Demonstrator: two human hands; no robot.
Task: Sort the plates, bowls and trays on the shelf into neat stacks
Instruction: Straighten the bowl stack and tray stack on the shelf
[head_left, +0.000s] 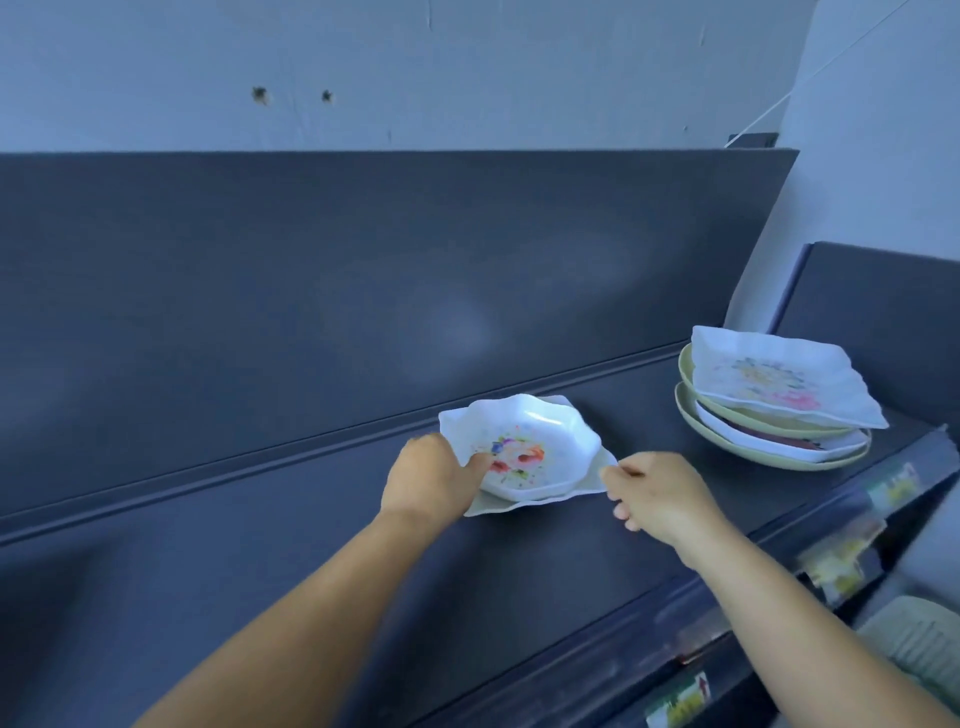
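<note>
- While the left hand (431, 480) grips the near-left rim of the floral bowl (524, 447), thumb hooked inside it, the right hand (660, 499) pinches the right corner of the wavy plate (524, 506) underneath. So both hands are clamped on something, one each.
- That bowl sits nested on the plate, mid-shelf (260, 571), straight ahead of both hands and closer to the back ledge than to the front edge.
- Key bit for the next move, I reckon: the messy stack (774, 410) is off to the right, well apart from the pair, up against the shelf's right end.
- It's got a square floral plate (784, 379) sitting crooked on top of green round plates (737, 441), with another white one sandwiched in between.
- Right hand is clearly the nearer one to that stack; the left would have to cross over.
- My guess is bowl and plate get split first, since they're different shapes, then each goes to its own pile.
- Lower shelf stuff at the right is too blurry to call.
</note>
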